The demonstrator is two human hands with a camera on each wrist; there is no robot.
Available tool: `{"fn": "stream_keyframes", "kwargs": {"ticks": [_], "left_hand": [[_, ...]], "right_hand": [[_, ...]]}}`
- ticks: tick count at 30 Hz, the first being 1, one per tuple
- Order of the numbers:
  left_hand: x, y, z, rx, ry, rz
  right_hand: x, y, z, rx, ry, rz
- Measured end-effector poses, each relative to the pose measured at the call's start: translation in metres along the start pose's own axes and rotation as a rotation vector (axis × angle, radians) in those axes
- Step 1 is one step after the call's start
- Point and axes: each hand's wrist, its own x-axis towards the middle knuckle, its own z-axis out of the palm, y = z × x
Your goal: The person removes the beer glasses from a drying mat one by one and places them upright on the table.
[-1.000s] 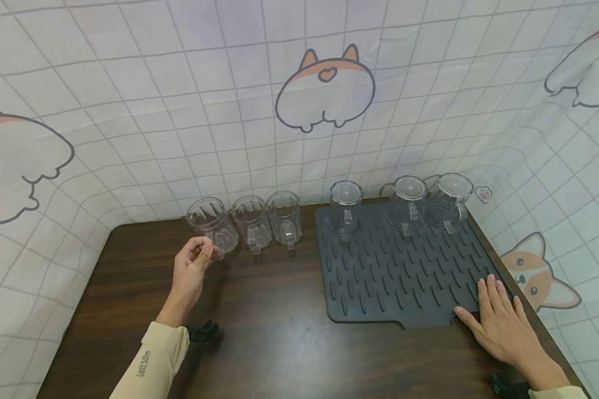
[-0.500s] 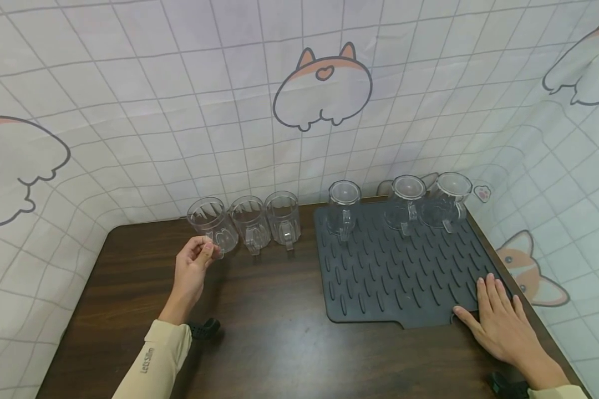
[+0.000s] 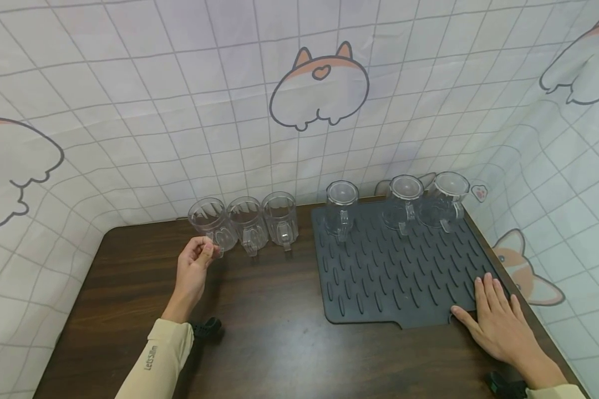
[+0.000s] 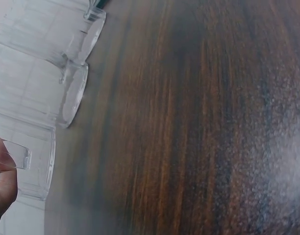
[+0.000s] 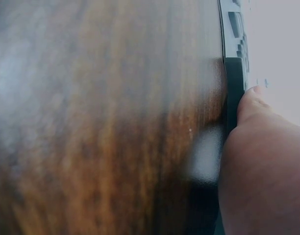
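Three clear glass mugs stand mouth up in a row at the back left of the table. My left hand (image 3: 193,269) pinches the handle of the leftmost mug (image 3: 214,221); in the left wrist view a finger (image 4: 7,171) goes through that handle (image 4: 20,154). Beside it are the middle mug (image 3: 249,224) and the right one (image 3: 281,219). At the far right, my right hand (image 3: 501,327) lies flat with spread fingers on the front right corner of a dark grey ridged mat (image 3: 379,288). In the right wrist view its thumb (image 5: 253,105) touches the mat's edge.
Three more glass mugs stand upside down along the mat's back edge: one at its left (image 3: 341,208), two close together at its right, the nearer (image 3: 403,205) and the corner one (image 3: 444,199). A tiled-print cloth wall (image 3: 219,138) borders the dark wooden table (image 3: 269,310).
The head view has shifted slightly. Both hands keep their places, the left at the mug's handle and the right on the mat; no mug has visibly moved.
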Motion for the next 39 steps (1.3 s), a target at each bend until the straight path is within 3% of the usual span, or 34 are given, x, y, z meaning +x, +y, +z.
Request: {"fn": "stream_keyframes", "kwargs": {"ticks": [21,31,39], "left_hand": [[0.0049,-0.0078,-0.0031,0.032,-0.011,0.029],[0.007,-0.0048,-0.0013,0.049,0.005,-0.002],[0.0068,-0.0056,-0.0016,0.09,-0.019,-0.036]], "right_hand": [[0.0016,-0.0022,-0.0012,0.007,0.002,0.004],[0.0017,-0.0009,-0.0011,0.009,-0.002,0.006],[0.0022,0.0007,-0.0009,0.028,-0.017,0.015]]}}
